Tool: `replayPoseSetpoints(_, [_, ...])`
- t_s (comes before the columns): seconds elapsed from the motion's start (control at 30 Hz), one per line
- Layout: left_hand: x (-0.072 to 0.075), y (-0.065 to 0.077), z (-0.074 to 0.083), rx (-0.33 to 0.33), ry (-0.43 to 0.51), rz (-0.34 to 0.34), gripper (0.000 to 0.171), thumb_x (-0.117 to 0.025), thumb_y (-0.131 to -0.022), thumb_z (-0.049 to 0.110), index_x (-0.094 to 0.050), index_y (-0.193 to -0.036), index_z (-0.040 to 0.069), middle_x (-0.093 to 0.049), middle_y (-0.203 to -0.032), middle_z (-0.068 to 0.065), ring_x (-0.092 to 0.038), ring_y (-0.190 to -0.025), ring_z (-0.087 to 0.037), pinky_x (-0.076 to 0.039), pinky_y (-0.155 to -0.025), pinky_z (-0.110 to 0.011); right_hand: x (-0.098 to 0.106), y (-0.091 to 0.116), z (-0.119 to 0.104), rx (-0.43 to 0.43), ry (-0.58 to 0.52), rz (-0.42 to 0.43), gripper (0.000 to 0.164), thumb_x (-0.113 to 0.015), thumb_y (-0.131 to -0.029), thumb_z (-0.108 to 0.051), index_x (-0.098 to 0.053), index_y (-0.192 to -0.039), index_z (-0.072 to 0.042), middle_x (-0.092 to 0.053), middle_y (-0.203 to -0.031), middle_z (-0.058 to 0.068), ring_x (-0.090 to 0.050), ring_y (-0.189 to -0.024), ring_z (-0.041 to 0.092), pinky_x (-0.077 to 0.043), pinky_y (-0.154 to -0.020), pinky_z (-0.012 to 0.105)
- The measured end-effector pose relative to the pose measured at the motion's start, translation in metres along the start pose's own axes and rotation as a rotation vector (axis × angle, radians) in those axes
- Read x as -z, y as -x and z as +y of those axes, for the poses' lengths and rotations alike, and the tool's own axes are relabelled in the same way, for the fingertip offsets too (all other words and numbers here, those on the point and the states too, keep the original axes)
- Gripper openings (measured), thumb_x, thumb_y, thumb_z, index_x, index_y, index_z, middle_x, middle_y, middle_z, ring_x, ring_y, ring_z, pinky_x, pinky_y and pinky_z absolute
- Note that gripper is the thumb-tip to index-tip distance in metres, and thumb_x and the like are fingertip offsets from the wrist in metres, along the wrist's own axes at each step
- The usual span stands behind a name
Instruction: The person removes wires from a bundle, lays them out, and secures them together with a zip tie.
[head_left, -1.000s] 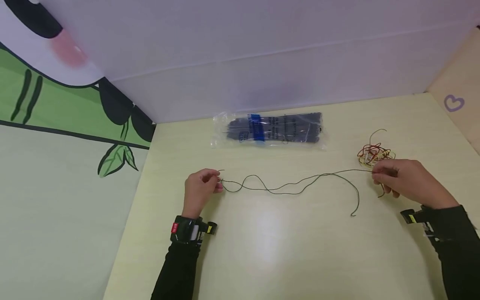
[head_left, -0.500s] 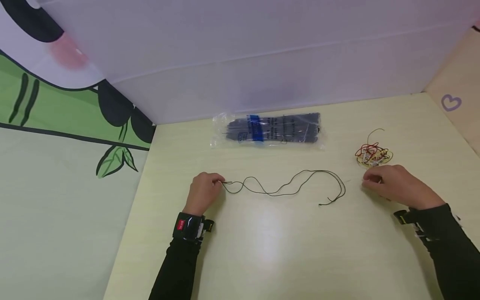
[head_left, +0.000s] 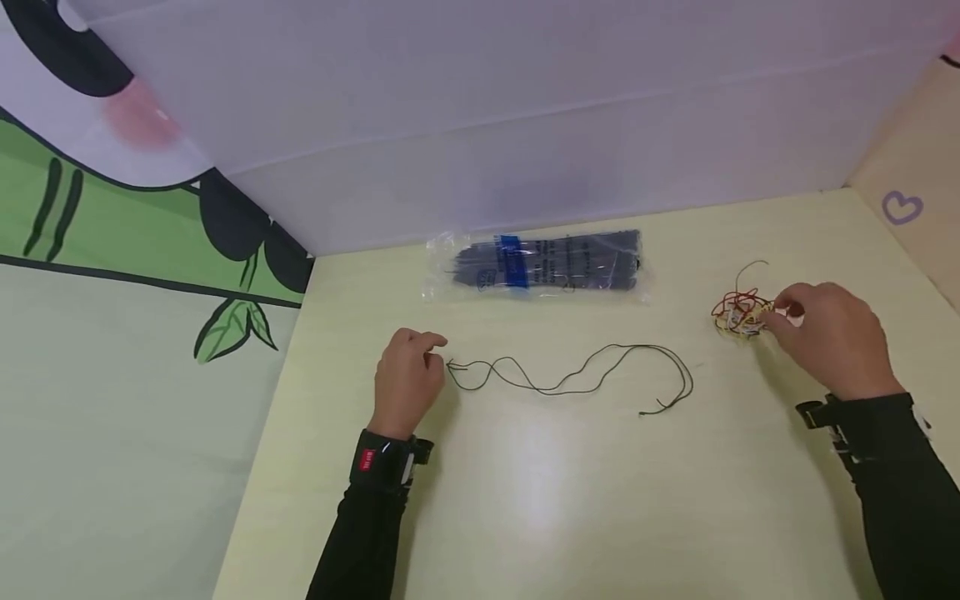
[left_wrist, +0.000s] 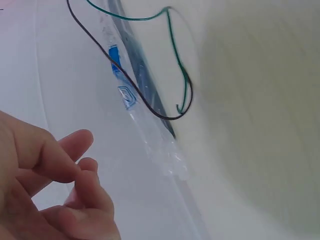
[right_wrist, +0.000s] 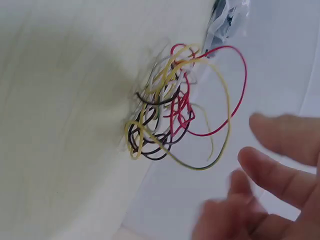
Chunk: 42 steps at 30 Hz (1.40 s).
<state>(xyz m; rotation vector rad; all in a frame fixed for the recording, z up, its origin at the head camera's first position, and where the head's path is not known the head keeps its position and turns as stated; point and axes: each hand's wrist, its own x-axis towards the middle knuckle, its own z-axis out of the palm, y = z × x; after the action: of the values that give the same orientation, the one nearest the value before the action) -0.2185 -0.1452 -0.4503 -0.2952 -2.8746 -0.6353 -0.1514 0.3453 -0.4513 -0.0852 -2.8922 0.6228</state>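
Observation:
Two thin wires [head_left: 585, 392], one green [left_wrist: 173, 42] and one black [left_wrist: 131, 80] in the left wrist view, lie loosely crossed on the table. At their left end is my left hand [head_left: 407, 379], its fingers [left_wrist: 92, 187] loosely bent with nothing between them. A tangle of red, yellow, white and black wires [head_left: 738, 314] sits at the right. Right beside it, my right hand [head_left: 836, 337] has thumb and forefinger at the tangle's edge in the head view. The right wrist view shows its fingers [right_wrist: 280, 172] spread and slightly blurred, with no wire between them.
A clear bag of dark grey cable ties [head_left: 577, 260] with a blue band lies at the back of the table [head_left: 525, 517]. Behind it rises a pale wall [head_left: 525, 158]. Another wall panel with a purple heart [head_left: 902, 207] borders the right side.
My right hand let go of the wires, whose right ends curled in toward the middle, and moved up to the tangle. My left hand released their left end and lifted slightly.

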Motion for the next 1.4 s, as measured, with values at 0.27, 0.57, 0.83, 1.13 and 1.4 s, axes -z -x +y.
replayPoseSetpoints(0.27, [-0.002, -0.004, 0.017, -0.058, 0.022, 0.01, 0.023, -0.058, -0.087, 0.003, -0.076, -0.099, 0.009, -0.062, -0.083, -0.006, -0.054, -0.074, -0.02, -0.042, -0.057, -0.028, -0.018, -0.035, 0.015, -0.014, -0.037, -0.393, 0.095, -0.078, -0.08, -0.046, -0.029, -0.151, -0.005, -0.021, -0.149, 0.037, -0.026, -0.129, 0.061, -0.033, -0.095, 0.073])
replayPoseSetpoints(0.57, [-0.004, -0.008, 0.03, -0.086, 0.059, 0.014, 0.024, -0.056, -0.087, 0.003, -0.076, -0.097, 0.01, -0.058, -0.078, -0.004, -0.05, -0.069, -0.018, -0.037, -0.053, -0.027, -0.028, -0.041, 0.016, 0.041, -0.045, -0.309, 0.061, -0.069, -0.084, -0.014, -0.044, -0.138, 0.001, -0.055, -0.124, 0.031, -0.051, -0.112, 0.046, -0.043, -0.09, 0.059])
replayPoseSetpoints(0.83, [-0.007, -0.019, 0.064, -0.182, 0.098, -0.007, 0.018, -0.061, -0.092, 0.012, -0.076, -0.101, 0.011, -0.069, -0.088, -0.004, -0.061, -0.073, -0.018, -0.048, -0.058, -0.028, -0.019, -0.036, -0.016, 0.095, -0.095, -0.149, 0.054, -0.065, -0.081, -0.006, -0.052, -0.133, 0.001, -0.061, -0.121, 0.025, -0.057, -0.104, 0.039, -0.044, -0.086, 0.054])
replayPoseSetpoints(1.13, [-0.017, -0.029, 0.138, -0.456, 0.283, -0.147, 0.024, -0.064, -0.095, 0.027, -0.072, -0.112, 0.012, -0.074, -0.084, 0.002, -0.063, -0.067, -0.007, -0.047, -0.061, -0.017, -0.009, -0.027, -0.1, 0.261, -0.175, -0.136, 0.056, -0.064, -0.083, -0.008, -0.051, -0.138, -0.006, -0.066, -0.105, 0.011, -0.055, -0.095, 0.029, -0.042, -0.084, 0.047])
replayPoseSetpoints(1.4, [-0.029, -0.03, 0.166, -0.557, 0.294, -0.22, 0.018, -0.057, -0.1, 0.019, -0.072, -0.107, 0.014, -0.072, -0.082, 0.006, -0.06, -0.067, -0.001, -0.044, -0.062, -0.013, -0.02, -0.025, -0.112, 0.419, -0.136, -0.088, 0.054, -0.069, -0.08, -0.006, -0.057, -0.132, -0.006, -0.067, -0.104, 0.007, -0.056, -0.094, 0.024, -0.037, -0.097, 0.043])
